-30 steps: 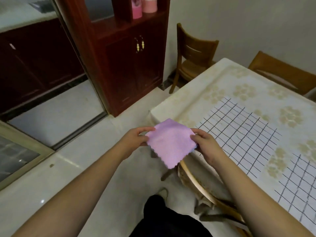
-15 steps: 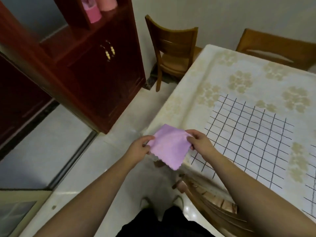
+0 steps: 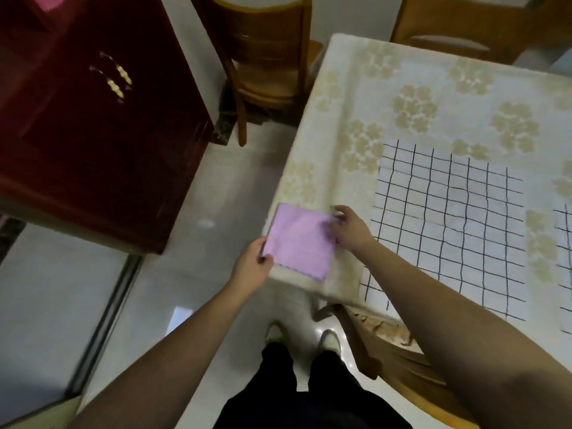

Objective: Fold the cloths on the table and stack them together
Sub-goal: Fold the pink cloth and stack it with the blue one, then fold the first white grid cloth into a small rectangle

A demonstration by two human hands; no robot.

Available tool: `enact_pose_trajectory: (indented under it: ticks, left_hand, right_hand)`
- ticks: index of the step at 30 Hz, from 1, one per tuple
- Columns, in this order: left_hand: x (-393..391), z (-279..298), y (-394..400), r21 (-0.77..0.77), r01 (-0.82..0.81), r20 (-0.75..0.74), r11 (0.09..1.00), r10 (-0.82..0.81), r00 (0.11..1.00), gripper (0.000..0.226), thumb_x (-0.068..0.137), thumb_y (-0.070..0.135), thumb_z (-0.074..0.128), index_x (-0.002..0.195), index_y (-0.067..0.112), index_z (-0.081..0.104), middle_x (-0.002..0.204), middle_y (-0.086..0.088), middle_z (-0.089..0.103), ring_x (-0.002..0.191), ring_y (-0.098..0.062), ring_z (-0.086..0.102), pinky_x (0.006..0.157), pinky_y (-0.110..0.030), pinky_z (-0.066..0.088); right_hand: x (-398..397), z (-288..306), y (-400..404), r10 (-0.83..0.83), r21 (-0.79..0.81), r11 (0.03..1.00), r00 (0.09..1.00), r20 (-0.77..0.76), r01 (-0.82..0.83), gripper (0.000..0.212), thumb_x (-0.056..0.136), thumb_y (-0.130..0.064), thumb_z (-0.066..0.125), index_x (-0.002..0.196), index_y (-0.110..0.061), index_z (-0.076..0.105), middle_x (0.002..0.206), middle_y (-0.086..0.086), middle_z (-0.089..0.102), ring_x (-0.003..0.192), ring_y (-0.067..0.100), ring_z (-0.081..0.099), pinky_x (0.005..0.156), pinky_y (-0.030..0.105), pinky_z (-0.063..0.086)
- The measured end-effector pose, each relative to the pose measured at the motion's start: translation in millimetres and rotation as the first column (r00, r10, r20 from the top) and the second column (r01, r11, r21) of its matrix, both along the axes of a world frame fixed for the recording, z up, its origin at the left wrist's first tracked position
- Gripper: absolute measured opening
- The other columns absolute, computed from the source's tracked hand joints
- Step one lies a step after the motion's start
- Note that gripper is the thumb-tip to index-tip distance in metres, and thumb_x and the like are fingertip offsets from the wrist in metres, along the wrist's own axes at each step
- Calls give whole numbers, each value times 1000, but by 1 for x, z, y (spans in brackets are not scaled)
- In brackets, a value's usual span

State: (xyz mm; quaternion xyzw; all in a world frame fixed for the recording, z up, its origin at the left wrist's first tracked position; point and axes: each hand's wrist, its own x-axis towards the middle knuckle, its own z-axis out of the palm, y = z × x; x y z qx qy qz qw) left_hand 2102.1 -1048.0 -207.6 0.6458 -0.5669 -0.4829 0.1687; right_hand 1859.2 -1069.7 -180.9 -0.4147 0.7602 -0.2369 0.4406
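A dark red cabinet [image 3: 93, 144] with gold handles [image 3: 116, 77] stands on the shiny pale floor [image 3: 216, 218]. A wooden chair [image 3: 266, 57] sits beside it by the wall. A second chair [image 3: 458, 29] is at the far side. A third chair [image 3: 393, 345] is close by, below. Two shoes [image 3: 329, 340] and black trousers [image 3: 309, 394] show at the bottom.

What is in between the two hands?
The folded pink cloth. The left hand pinches its near-left corner, the right hand touches its far-right edge, at the table corner. Head view.
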Motion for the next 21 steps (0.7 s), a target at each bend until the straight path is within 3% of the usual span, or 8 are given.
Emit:
enact_pose_trajectory:
  ticks: [3, 6, 8, 11, 13, 16, 18, 21]
  left_hand:
    - [-1, 0, -16, 35, -76, -10, 997, 76, 997, 42, 89, 10, 60, 130, 8, 49, 112, -12, 62, 85, -30, 66, 82, -44, 55]
    - [-3, 0, -29, 131, -141, -29, 981, 146, 989, 33, 90, 4, 60, 121, 1, 51, 97, -10, 58, 57, -15, 60, 60, -25, 55]
    - [-4, -2, -33, 163, -143, -14, 976, 147, 989, 31, 88, 3, 63, 117, -1, 53, 92, -10, 56, 56, -15, 55, 54, -18, 55]
    - [-2, -9, -35, 135, -67, 42, 989, 62, 997, 32, 80, 4, 70, 110, 7, 57, 76, -3, 55, 62, -23, 57, 75, -42, 59]
    - [-3, -8, -33, 138, -46, 29, 989, 42, 999, 36, 78, 3, 71, 108, 13, 55, 76, -3, 55, 65, -25, 58, 78, -49, 57]
    - [-6, -5, -28, 78, 1, 38, 997, -4, 999, 39, 77, 6, 73, 110, 14, 54, 83, -6, 56, 74, -27, 60, 81, -42, 55]
    - [-7, -3, -26, -3, 16, 107, 1000, -16, 994, 40, 78, 9, 73, 114, 9, 57, 90, -10, 58, 78, -23, 58, 82, -33, 51]
    - [-9, 1, -24, -149, 36, 183, 988, -8, 983, 37, 80, 12, 68, 116, 11, 59, 105, -13, 60, 93, -27, 59, 87, -31, 47]
  right_hand:
    - [6, -9, 0, -103, 12, 995, 991, -84, 104, 48, 87, -18, 54, 134, -11, 47, 115, 10, 64, 98, 31, 65, 82, 39, 53]
    - [9, -11, 3, -182, 60, 980, 979, -94, 188, 46, 85, -19, 58, 130, -10, 49, 106, 11, 67, 94, 31, 66, 79, 37, 54]
    - [8, -15, 4, -228, 95, 967, 968, -105, 238, 42, 83, -21, 60, 124, -11, 52, 105, 11, 68, 94, 31, 66, 82, 40, 55]
    - [6, -16, 1, -246, 110, 960, 965, -94, 256, 33, 83, -18, 61, 116, -12, 57, 99, 8, 67, 84, 28, 66, 69, 32, 53]
    - [3, -15, -1, -267, 70, 960, 962, -56, 271, 30, 82, -16, 64, 112, -14, 59, 97, 4, 67, 79, 22, 63, 65, 27, 47]
    - [-4, -11, 2, -314, 10, 949, 949, -13, 315, 30, 80, -14, 67, 108, -17, 59, 86, -1, 66, 69, 16, 62, 64, 26, 51]
    - [-10, -11, 7, -327, 15, 945, 945, 0, 327, 28, 78, -16, 69, 104, -19, 59, 81, -6, 63, 75, 19, 65, 73, 33, 55]
    - [-21, -6, 22, -341, 9, 940, 940, 31, 340, 22, 80, -18, 69, 99, -24, 58, 88, -3, 65, 77, 21, 66, 76, 37, 57]
